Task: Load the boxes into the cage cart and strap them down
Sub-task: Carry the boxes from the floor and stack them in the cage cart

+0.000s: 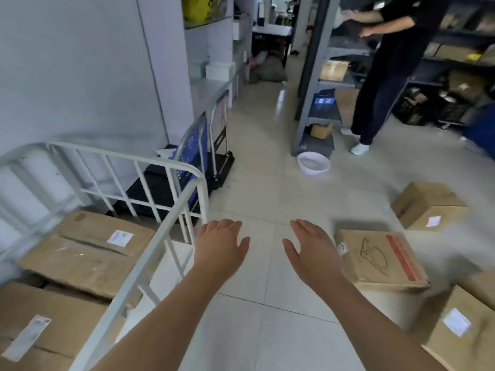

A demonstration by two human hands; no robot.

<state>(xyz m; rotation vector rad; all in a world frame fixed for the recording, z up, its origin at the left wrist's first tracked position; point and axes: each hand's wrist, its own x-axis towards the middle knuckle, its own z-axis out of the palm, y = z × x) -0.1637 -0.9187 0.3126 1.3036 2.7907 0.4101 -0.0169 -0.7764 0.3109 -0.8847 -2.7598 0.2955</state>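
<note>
3 boxes (pixel 428 204) on the floor, all to the right. Nearest, red-striped box (pixel 380 258), just beside right hand (pixel 313 250), farther from left hand (pixel 219 247); long side running away rightward. Fingers relaxed, gripping nothing. Cage cart (pixel 120 156) at left, part loaded.

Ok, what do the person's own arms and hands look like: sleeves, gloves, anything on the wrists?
The left hand and right hand wear no gloves, and no watch, band or ring shows. Both forearms are uncovered as far as the frame reaches, with no sleeve in view.
</note>
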